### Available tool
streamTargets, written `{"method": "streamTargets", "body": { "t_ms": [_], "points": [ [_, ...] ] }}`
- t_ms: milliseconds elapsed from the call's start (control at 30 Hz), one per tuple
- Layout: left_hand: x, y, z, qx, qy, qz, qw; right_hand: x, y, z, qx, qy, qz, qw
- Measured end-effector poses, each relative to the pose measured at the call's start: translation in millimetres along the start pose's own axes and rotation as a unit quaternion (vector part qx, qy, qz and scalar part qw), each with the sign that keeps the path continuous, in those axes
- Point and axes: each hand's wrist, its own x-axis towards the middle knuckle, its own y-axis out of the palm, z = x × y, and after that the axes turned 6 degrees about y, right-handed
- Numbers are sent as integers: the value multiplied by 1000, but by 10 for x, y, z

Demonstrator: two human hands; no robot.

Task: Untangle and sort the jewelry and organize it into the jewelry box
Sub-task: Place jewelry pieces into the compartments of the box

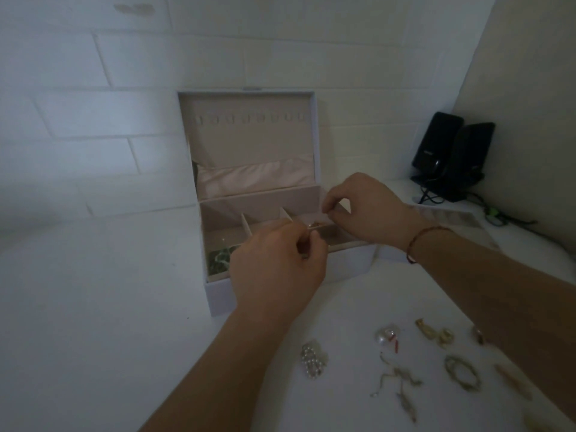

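An open white jewelry box (pixel 218 294) with a pale pink lining stands on the table, lid up against the wall. Above its compartments, my left hand (pixel 277 269) and my right hand (pixel 364 210) both have fingers curled in a pinch. Whatever thin piece they hold is too small to make out. A small gold piece (pixel 314 225) lies in a right compartment, and green beads (pixel 219 260) fill the front left one. Loose jewelry lies near me: a silver chain cluster (pixel 312 359), a pearl piece (pixel 388 334), gold earrings (pixel 434 332), a gold hoop (pixel 463 372), a thin gold chain (pixel 397 381).
Two black speakers (pixel 452 157) with cables stand at the back right corner. A flat paper or sheet (pixel 458 219) lies behind the box on the right. A white block wall runs behind the table (pixel 93 307).
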Motion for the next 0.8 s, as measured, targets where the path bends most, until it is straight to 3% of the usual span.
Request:
{"method": "streamTargets", "body": {
  "t_ms": [100, 267, 367, 433, 500, 667, 800],
  "points": [
    [-2, -10, -11, 1, -4, 3, 1000, -157, -42, 1, 22, -34, -50, 998],
    [-10, -21, -10, -5, -4, 6, 1000, -427, -154, 66, 48, -102, -196, 974],
    [-14, -21, -13, -4, -1, 7, 1000, -568, -230, 86, 46, -110, -207, 971],
    [-12, -17, -8, -9, 3, 8, 1000, -674, -313, 112, 53, -110, -162, 979],
    [-15, -19, -3, -10, 8, 14, 1000, -832, -432, 159, 63, -119, -67, 989],
    [-20, -32, -12, -6, 8, 2, 1000, -1353, -635, 253, -76, -139, 154, 975],
    [-34, -16, 5, -5, 55, -32, 998, -1671, -625, 217, -95, -142, 195, 966]
  ]
}}
